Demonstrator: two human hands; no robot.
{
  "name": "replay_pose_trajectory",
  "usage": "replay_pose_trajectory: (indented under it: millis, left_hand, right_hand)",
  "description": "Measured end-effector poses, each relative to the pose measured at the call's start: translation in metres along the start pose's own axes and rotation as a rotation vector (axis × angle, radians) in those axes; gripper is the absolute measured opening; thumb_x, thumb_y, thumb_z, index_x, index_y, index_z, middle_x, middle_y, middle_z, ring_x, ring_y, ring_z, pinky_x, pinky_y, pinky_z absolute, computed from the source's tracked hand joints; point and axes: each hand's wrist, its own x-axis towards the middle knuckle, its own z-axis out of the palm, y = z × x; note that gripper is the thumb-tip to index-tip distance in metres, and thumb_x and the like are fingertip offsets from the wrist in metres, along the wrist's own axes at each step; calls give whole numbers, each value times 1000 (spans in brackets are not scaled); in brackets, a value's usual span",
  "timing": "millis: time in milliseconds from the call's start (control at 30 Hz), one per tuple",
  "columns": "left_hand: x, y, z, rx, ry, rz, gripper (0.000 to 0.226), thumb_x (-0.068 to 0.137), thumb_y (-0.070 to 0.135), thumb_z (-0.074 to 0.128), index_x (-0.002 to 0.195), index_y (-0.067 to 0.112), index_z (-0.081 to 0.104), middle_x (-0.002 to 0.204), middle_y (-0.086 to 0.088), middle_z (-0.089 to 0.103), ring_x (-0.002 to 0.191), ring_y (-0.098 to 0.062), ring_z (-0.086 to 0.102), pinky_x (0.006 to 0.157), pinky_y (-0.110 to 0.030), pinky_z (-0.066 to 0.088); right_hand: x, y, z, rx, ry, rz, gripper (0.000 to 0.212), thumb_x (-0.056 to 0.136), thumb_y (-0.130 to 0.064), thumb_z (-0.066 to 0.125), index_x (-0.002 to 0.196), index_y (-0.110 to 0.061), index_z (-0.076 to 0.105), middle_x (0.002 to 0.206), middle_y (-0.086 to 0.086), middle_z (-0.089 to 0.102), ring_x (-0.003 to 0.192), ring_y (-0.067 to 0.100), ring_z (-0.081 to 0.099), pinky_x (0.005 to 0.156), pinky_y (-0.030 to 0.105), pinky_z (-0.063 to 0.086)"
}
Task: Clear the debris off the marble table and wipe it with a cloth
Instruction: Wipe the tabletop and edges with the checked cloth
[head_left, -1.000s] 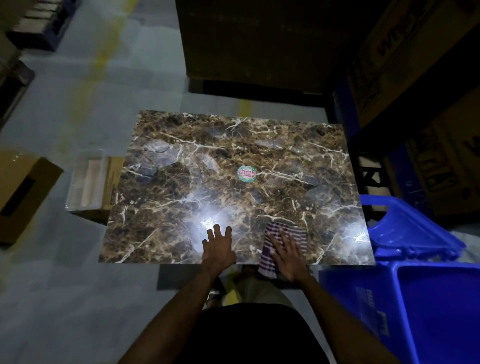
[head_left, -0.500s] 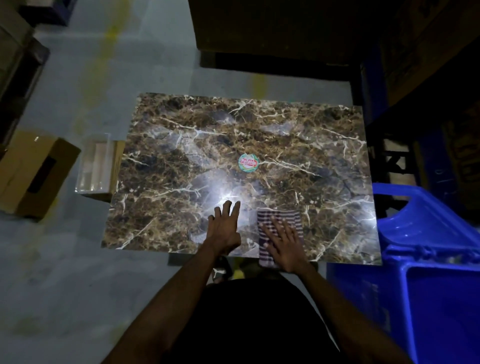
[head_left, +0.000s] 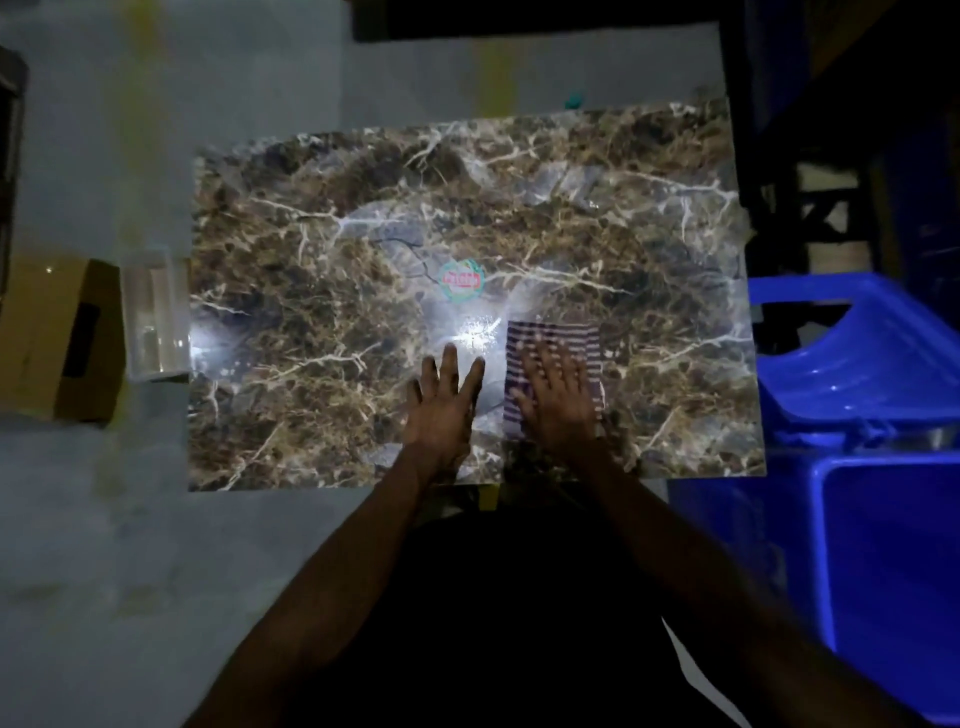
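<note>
The brown marble table (head_left: 311, 249) fills the middle of the view. A round green and red sticker (head_left: 461, 279) lies near its centre. My right hand (head_left: 558, 397) lies flat with spread fingers on a striped purple and white cloth (head_left: 582, 338) and presses it onto the marble. Just left of it, my left hand (head_left: 441, 408) rests palm down on the bare marble, fingers straight. No loose debris shows on the surface; the picture is dim and blurred.
Blue plastic bins (head_left: 857, 364) stand close against the table's right side. A clear plastic container (head_left: 153, 317) and a cardboard box (head_left: 49, 338) sit on the grey floor at the left. Dark boxes and a rack stand behind and to the right.
Both hands have slid away from the near edge toward the table's centre. The cloth moved forward under my right hand. The camera tilted further down.
</note>
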Motion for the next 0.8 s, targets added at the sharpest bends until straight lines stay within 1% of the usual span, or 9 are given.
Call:
replay_pose_trajectory:
  millis: [100, 200, 300, 400, 467, 567, 633, 733, 800]
  left_hand:
    - [6, 3, -6, -41, -27, -10, 111, 88, 14, 67, 160, 39, -14, 168, -16, -21, 150, -60, -8, 114, -73, 21]
    - [17, 1, -14, -88, -89, -31, 119, 85, 17, 74, 159, 42, -16, 166, -19, -26, 147, -62, -12, 113, -76, 23]
    - [23, 1, -18, -85, -132, -27, 119, 88, 18, 74, 159, 40, -18, 165, -22, -26, 146, -65, -12, 112, -77, 22]
    - [27, 0, -15, -84, -99, -22, 99, 99, 16, 59, 160, 41, -15, 165, -24, -24, 146, -66, -8, 110, -77, 25]
    - [30, -1, -16, -81, -91, -18, 91, 103, 12, 52, 160, 41, -13, 166, -25, -23, 146, -66, -7, 109, -77, 27]
    - [28, 0, -21, -5, -91, -17, 88, 103, 5, 44, 161, 39, -12, 166, -26, -19, 146, -66, -2, 109, -73, 32]
    - [28, -1, -22, 16, -82, -9, 87, 103, 4, 43, 162, 39, -11, 167, -26, -17, 147, -65, 1, 108, -71, 35]
    - [28, -6, -22, 20, -82, -7, 92, 101, 9, 50, 161, 42, -12, 168, -24, -16, 148, -63, 2, 107, -69, 38]
    - [26, -8, -22, 8, -77, -7, 99, 98, 10, 56, 160, 45, -12, 168, -23, -14, 148, -63, 4, 105, -68, 40]
  right_hand:
    - [-35, 23, -7, -37, -80, -188, 63, 108, -53, 39, 164, -28, 25, 172, 3, 19, 158, 33, 18, 124, 55, 22]
    - [-49, 58, -19, -59, -123, -224, 64, 107, -54, 42, 164, -27, 25, 172, 3, 18, 159, 32, 15, 123, 55, 23]
    - [-21, 79, -25, -54, -107, -55, 64, 106, -54, 43, 163, -26, 30, 171, 5, 22, 158, 33, 18, 124, 56, 22]
    - [32, 67, -27, -56, -20, 146, 65, 107, -56, 39, 164, -28, 26, 172, 6, 20, 158, 35, 16, 126, 57, 17]
    - [61, 44, -24, -39, -14, 174, 67, 107, -59, 34, 165, -29, 21, 173, 6, 13, 159, 35, 11, 127, 56, 12]
    - [72, 8, -11, -26, 1, 65, 67, 107, -60, 33, 165, -30, 20, 173, 5, 10, 159, 34, 8, 128, 53, 8]
    - [50, -3, 1, -22, -15, -63, 66, 107, -56, 40, 164, -27, 24, 172, 7, 16, 159, 35, 13, 127, 55, 13]
    - [10, 11, 4, -31, -71, -247, 66, 106, -52, 46, 164, -28, 25, 172, 6, 17, 159, 35, 12, 126, 57, 15]
    - [-7, 31, -4, -34, -73, -307, 64, 106, -53, 46, 163, -30, 28, 172, 2, 17, 159, 33, 10, 127, 56, 14]
